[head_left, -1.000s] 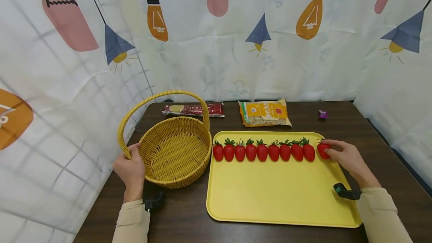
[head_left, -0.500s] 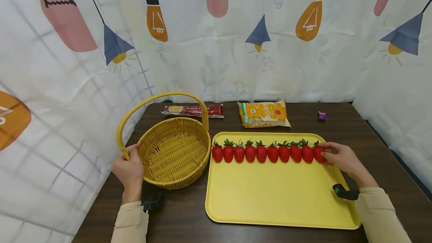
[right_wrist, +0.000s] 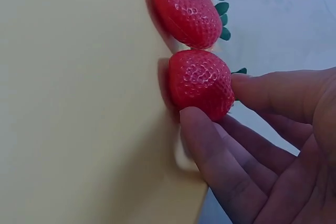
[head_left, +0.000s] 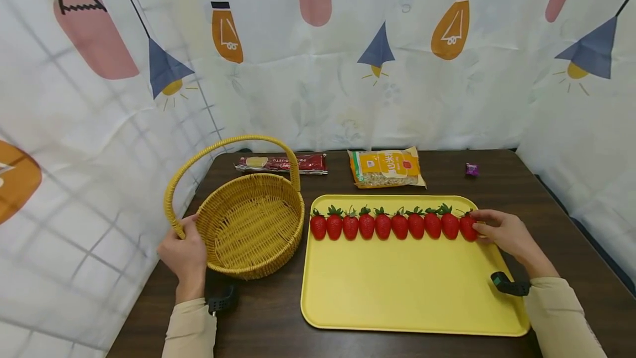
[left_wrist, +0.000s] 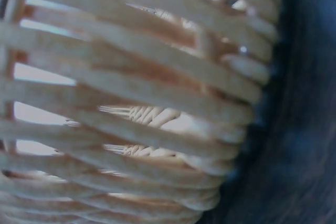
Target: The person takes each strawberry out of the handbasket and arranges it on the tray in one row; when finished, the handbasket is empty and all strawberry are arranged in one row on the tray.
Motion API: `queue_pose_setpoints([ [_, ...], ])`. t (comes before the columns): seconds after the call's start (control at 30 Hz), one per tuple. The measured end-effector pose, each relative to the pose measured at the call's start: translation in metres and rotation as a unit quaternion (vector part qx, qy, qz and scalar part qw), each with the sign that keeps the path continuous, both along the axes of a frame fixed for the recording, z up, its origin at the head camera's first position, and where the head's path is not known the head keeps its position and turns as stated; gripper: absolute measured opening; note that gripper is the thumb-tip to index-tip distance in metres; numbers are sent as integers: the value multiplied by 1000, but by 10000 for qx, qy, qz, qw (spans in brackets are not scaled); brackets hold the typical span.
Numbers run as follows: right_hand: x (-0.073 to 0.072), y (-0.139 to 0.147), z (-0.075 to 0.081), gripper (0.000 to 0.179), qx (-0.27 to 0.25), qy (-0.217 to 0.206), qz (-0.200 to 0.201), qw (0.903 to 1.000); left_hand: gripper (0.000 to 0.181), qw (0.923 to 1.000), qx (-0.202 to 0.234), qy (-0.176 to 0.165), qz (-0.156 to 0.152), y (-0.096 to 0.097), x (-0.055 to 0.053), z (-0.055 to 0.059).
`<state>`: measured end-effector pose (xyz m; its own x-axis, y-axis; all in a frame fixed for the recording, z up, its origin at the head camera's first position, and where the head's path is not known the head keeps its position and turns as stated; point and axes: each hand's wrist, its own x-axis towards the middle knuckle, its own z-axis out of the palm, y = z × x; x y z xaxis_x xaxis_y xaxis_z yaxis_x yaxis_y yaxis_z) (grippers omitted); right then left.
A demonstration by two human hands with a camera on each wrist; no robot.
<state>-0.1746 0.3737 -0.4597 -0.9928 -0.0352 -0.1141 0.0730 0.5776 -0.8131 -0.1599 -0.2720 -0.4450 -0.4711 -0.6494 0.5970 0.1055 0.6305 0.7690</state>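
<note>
In the head view my left hand (head_left: 186, 253) grips the yellow woven basket (head_left: 293, 247) at its left side, where the arched handle meets the rim. Weave strands fill most of the left wrist view, and the hand itself is out of sight there. Far to the right, my right hand (head_left: 509, 236) pinches a red strawberry (right_wrist: 202, 82) with green leaves between thumb and fingers. This strawberry is the last at the right end of a row along the back of the yellow tray (head_left: 412, 286). Its neighbour (right_wrist: 189, 14) lies close beside it.
Behind the basket lies a dark red snack packet (head_left: 280, 163). A yellow bag of grain (head_left: 386, 167) lies behind the tray, with a small purple wrapped candy (head_left: 472, 169) to its right. A patterned curtain (head_left: 348, 98) surrounds the dark wooden table (head_left: 268, 319).
The right hand has brought its strawberry leftward to the end of the row and still pinches it. The basket has shifted slightly left with the left hand.
</note>
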Motion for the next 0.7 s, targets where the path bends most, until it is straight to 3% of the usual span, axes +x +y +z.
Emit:
queue_pose_setpoints([
  [0.23, 1, -1, 5, 51, 147, 34, -94, 9998, 32, 9999, 49, 146, 73, -1, -1, 3],
  [0.3, 2, 0, 7, 52, 250, 97, -153, 9995, 28, 9993, 298, 220, -70, 1, 2, 4],
  [0.37, 2, 2, 9, 51, 367, 236, -225, 9988, 28, 9981, 322, 487, -207, 6, 6, 8],
  [0.43, 2, 1, 15, 51, 473, 386, -254, 9978, 37, 9944, 236, 980, -323, 16, 13, 19],
  [0.5, -1, -2, 24, 50, 546, 559, -218, 9967, 46, 9849, 46, 1668, -455, 34, 19, 38],
  [0.6, -7, -12, 44, 49, 622, 795, 5, 9949, 51, 9561, -289, 2795, -834, 71, 23, 74],
  [0.67, -12, -22, 59, 48, 765, 996, 214, 9918, 51, 9393, -636, 3091, -1344, 96, 24, 93],
  [0.7, -15, -28, 67, 47, 806, 1083, 341, 9903, 48, 9327, -880, 3046, -1721, 108, 23, 101],
])
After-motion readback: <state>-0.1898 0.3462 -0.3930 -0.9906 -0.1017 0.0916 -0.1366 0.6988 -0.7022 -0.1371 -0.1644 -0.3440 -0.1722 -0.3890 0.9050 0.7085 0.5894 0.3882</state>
